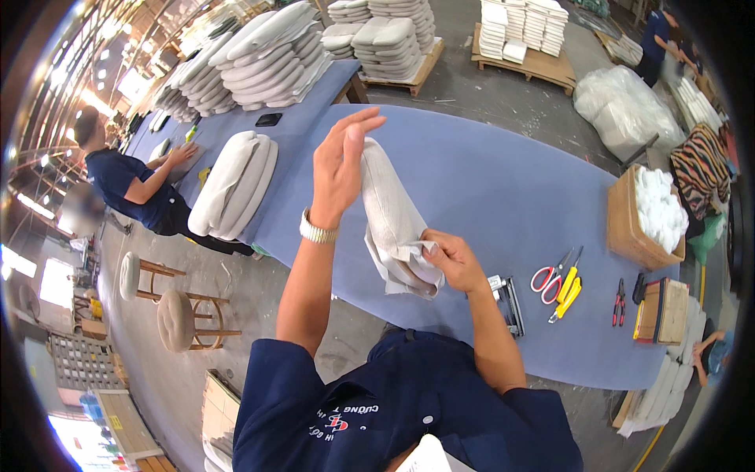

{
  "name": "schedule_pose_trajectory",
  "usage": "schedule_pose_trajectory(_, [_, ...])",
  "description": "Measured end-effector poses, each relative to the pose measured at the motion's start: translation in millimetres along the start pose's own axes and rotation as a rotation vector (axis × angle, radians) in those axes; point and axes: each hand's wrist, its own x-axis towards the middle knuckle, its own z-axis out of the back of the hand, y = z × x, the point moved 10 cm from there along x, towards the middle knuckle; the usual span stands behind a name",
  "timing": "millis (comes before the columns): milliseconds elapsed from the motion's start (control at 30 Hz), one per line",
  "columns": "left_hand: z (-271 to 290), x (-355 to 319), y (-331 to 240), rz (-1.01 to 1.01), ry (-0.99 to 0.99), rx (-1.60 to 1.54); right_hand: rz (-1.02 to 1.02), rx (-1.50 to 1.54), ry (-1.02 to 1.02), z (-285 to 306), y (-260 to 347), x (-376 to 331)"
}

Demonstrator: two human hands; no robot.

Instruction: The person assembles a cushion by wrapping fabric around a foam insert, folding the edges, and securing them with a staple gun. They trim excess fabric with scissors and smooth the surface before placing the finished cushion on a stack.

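A pale grey fabric-covered cushion (393,200) stood on end over the near part of the blue-covered worktable (503,189), its upper end leaning toward eleven o'clock, its loose cloth edges at the lower end; whether it rested on the table could not be told. The right hand (458,261), at the cushion's five o'clock, was closed on the bunched cloth between thumb and fingers, probably to steady the cushion and keep that loose edge gathered; the left hand (338,169), at ten o'clock, was open and gripped nothing, its fingers extended beside the upper end; contact there was unclear.

From the cushion, a black-and-silver stapler (510,307) lay at four o'clock, near the right hand, with red-handled scissors (547,285) and a yellow-handled cutter (568,295) just beyond, presumably for easy reach; red-handled pliers (619,304) lay farther out, also near four.

At three o'clock, an open cardboard box (623,212) held white stuffing (659,206), seemingly set at the edge to spare working room; between nine and ten, more cushions (233,185) were stacked flat, likely for compactness.
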Motion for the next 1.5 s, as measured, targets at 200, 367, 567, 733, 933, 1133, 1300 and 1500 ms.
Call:
schedule_pose_trajectory(200, [-44.7, -8.9, 81.3, 0.302, 0.231, -0.264, -0.005, -0.019, -0.024, 18.9, -9.3, -14.1])
schedule_pose_trajectory(367, [-54.7, -11.9, 71.4, 0.347, 0.071, -0.153, -0.008, -0.047, -0.337, 84.4, -1.9, -40.6])
schedule_pose_trajectory(567, [-59.6, -25.5, 33.3, 0.314, -0.14, 0.111, 0.333, -0.641, -0.668, 102.9, 158.8, -32.4])
schedule_pose_trajectory(733, [-85.9, -38.3, -19.2, 0.029, -0.128, 0.216, 0.112, -1.18, -0.643, 92.5, 147.5, -0.1])
schedule_pose_trajectory(933, [-130.7, -131.6, 15.0, 0.246, 0.228, 0.022, 0.072, -0.654, -0.875, 226.7, 100.1, -32.1])
schedule_pose_trajectory(1133, [-144.0, -227.3, 68.0, 0.279, 0.313, 0.038, 0.092, -0.539, -0.895, 272.3, 79.3, -61.8])
schedule_pose_trajectory(1300, [-143.5, -217.1, 55.9, 0.375, 0.286, 0.025, 0.108, -0.601, -0.846, 262.9, 85.2, -59.1])
schedule_pose_trajectory(1500, [-119.0, -153.1, 18.8, 0.309, 0.111, 0.016, 0.175, -0.787, -0.729, 202.0, 106.1, -4.9])
